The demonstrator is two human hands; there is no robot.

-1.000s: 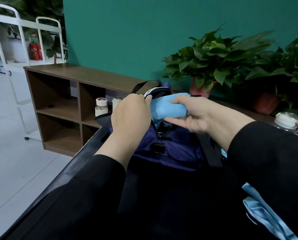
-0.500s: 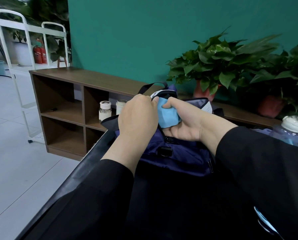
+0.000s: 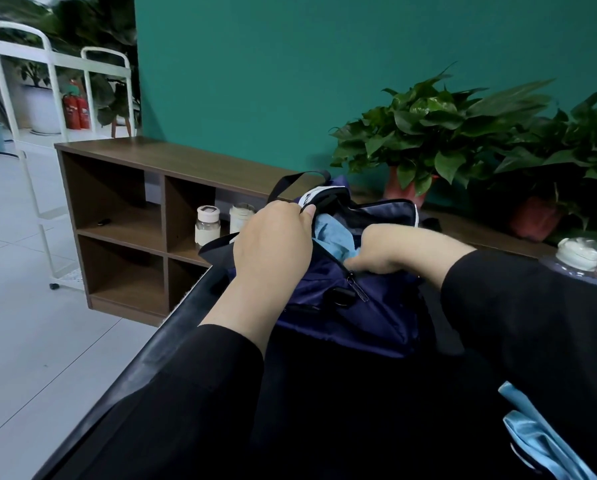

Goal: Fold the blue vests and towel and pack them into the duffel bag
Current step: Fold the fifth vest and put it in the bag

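A navy duffel bag [image 3: 355, 317] stands on the black table [image 3: 172, 344] with its top zip open. My left hand [image 3: 272, 244] grips the near-left edge of the bag's opening and holds it apart. My right hand [image 3: 376, 258] reaches down into the opening, its fingers hidden inside the bag. A folded light blue cloth [image 3: 335, 235] lies in the opening, partly under my right hand. A shiny light blue vest [image 3: 539, 441] lies on the table at the lower right, partly hidden by my right sleeve.
A wooden cubby shelf [image 3: 123, 202] holding two white-lidded jars [image 3: 207, 225] stands beyond the table. Potted plants [image 3: 428, 133] sit on it to the right. A water bottle [image 3: 581, 258] is at the right edge. A white metal rack [image 3: 40, 98] stands at far left.
My right hand has carried the folded blue cloth from above the bag down into the opening. My left hand has stayed on the bag's edge.
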